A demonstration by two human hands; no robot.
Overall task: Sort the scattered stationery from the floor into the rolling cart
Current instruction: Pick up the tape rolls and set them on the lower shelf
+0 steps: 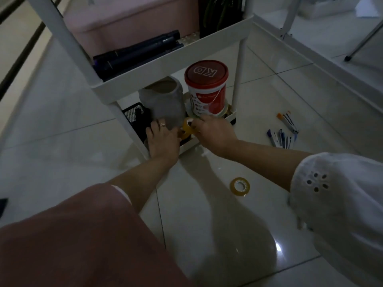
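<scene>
Right hand (213, 131) pinches tape roll (188, 126) at cart (165, 66) bottom shelf; left hand (161, 139) flat-fingered beside; second roll (239, 186), pens (283, 134) lie unsorted on floor.

On the cart's (165, 65) lowest shelf, the mesh holder (132, 117) sits left, the jar (163, 102) middle and the tub (207, 90) right. At its near edge my right hand (215, 131) pinches a tape roll (187, 127), with my left hand (162, 139) just left of it. The pens (281, 137) lie on the floor to the right, and a second tape roll (239, 186) lies nearer me
</scene>
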